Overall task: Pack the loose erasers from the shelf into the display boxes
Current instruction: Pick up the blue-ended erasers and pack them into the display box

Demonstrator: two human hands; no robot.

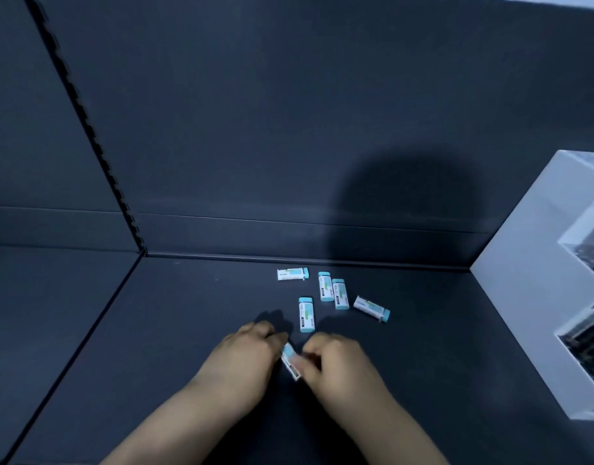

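Observation:
Several small white erasers with light-blue ends lie loose on the dark shelf [195,330]. One eraser [293,274] lies sideways near the back wall. Two erasers [332,288] lie side by side right of it, another eraser [306,314] lies just ahead of my hands, and a tilted eraser [371,308] sits furthest right. My left hand [245,350] and my right hand [336,360] meet over one eraser [290,360], both pinching it between fingertips just above the shelf. A white tiered display box [520,280] stands at the right.
The shelf's dark back wall rises behind the erasers, with a slotted upright [97,149] at the left. A neighbouring shelf section [47,313] lies left of a seam. The display box's clear-fronted compartments hold dark items I cannot identify.

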